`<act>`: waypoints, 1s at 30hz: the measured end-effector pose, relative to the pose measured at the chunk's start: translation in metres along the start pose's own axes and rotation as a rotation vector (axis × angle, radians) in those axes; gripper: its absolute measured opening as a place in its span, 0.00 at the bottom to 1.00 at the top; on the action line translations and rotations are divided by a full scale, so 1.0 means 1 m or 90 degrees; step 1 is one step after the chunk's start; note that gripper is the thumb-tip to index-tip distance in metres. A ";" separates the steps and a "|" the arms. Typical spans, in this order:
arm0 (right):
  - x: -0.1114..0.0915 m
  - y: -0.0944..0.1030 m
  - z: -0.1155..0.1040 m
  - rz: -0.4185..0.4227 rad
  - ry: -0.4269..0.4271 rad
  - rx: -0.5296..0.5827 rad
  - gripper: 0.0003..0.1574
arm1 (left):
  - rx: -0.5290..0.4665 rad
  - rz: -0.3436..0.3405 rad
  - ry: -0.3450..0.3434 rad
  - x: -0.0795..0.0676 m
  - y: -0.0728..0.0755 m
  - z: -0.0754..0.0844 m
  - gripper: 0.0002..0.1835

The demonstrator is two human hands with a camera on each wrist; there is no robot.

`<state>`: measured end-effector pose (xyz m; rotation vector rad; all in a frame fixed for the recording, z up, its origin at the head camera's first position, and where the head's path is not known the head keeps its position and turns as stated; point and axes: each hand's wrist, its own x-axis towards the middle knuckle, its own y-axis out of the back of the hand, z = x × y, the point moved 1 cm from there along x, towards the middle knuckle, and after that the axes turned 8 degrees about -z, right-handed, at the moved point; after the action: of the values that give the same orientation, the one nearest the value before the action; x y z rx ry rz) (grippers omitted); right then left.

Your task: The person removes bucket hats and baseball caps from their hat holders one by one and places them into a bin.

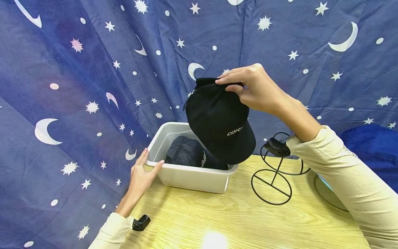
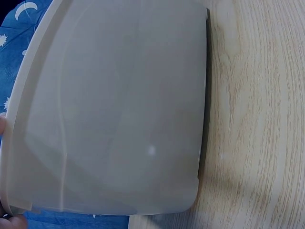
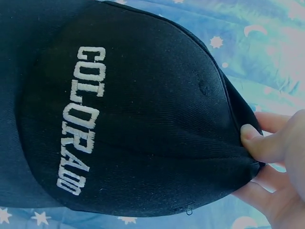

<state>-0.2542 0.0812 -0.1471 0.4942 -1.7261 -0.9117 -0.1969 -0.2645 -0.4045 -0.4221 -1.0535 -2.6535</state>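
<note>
My right hand (image 1: 253, 88) pinches a black baseball cap (image 1: 217, 114) by the top of its crown, thumb on one side and fingers on the other. The cap hangs brim down above the right part of a pale plastic bin (image 1: 192, 176). White lettering reading COLORADO runs across its front in the right wrist view. Inside the bin lies a second dark cap (image 1: 185, 152) with light stitching, partly hidden by the held one. At the bin's left corner my left hand (image 1: 141, 176) grips the rim between thumb and fingers; the left wrist view shows mostly the bin's wall (image 2: 119, 105).
A black wire stand (image 1: 272, 186) with round hoops stands on the wooden table (image 1: 192, 218), right of the bin. Beyond my right sleeve sits a dark blue item (image 1: 367, 148). Behind everything hangs a blue cloth (image 1: 93, 86) with moons and stars.
</note>
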 end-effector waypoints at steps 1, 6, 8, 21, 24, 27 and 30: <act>0.001 -0.002 0.001 -0.001 -0.002 0.004 0.18 | 0.001 0.000 0.001 0.000 0.000 0.000 0.43; 0.007 -0.012 0.007 -0.012 -0.014 0.012 0.18 | 0.001 -0.003 0.006 0.001 0.000 0.000 0.44; 0.009 -0.016 0.009 -0.012 -0.014 0.013 0.18 | 0.002 -0.003 0.006 0.001 0.001 0.000 0.44; 0.016 -0.040 0.018 -0.006 -0.004 0.032 0.19 | -0.001 -0.014 0.005 0.001 0.000 0.001 0.44; 0.017 -0.044 0.019 0.000 0.002 0.039 0.18 | 0.000 -0.015 0.003 0.001 0.000 0.000 0.44; 0.019 -0.049 0.021 0.002 0.005 0.048 0.18 | 0.000 -0.013 0.002 0.000 0.001 0.000 0.44; 0.020 -0.054 0.022 0.001 0.007 0.055 0.18 | -0.001 -0.012 0.001 0.000 0.001 0.000 0.44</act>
<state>-0.2875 0.0405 -0.1793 0.5533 -1.7620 -0.8336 -0.1965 -0.2649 -0.4038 -0.4113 -1.0596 -2.6713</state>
